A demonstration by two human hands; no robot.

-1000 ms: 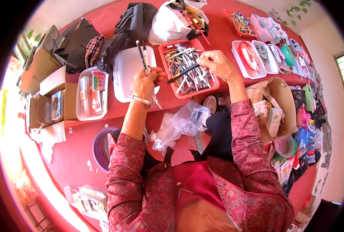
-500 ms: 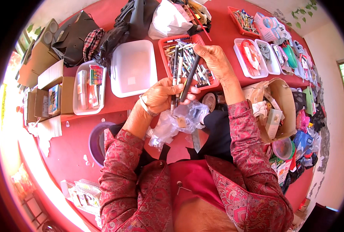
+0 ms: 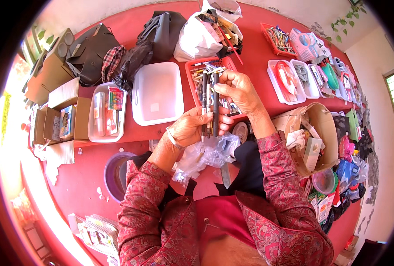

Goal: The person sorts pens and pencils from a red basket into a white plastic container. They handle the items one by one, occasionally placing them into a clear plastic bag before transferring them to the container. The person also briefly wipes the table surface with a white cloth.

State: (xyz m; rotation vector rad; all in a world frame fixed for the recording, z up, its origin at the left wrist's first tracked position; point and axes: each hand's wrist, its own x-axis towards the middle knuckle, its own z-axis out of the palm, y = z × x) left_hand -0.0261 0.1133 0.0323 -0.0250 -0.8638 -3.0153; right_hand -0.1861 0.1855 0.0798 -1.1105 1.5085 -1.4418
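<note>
My left hand [image 3: 189, 126] is closed around the lower part of a few pens [image 3: 204, 95], which stand upright side by side. One dark black pen [image 3: 215, 106] stands at the right of this bunch. At its upper part, the thumb and fingers of my right hand [image 3: 239, 92] pinch this black pen, while its lower end rests against my left fingers. Just behind both hands is a red basket [image 3: 190, 71] full of pens and markers, partly hidden by my hands. Below my left hand lies a crumpled clear plastic bag [image 3: 192, 160].
An empty white tray [image 3: 159, 95] is left of the basket, with another tray [image 3: 90, 128] of packets beyond it. An open cardboard box [image 3: 327, 153] stands by my right forearm. A purple basin [image 3: 110, 177] sits at lower left. White trays [image 3: 274, 88] line the right.
The black pen has swung from slanted to upright beside the other pens. My right hand has moved lower and slightly left, and the whole view has shifted a little.
</note>
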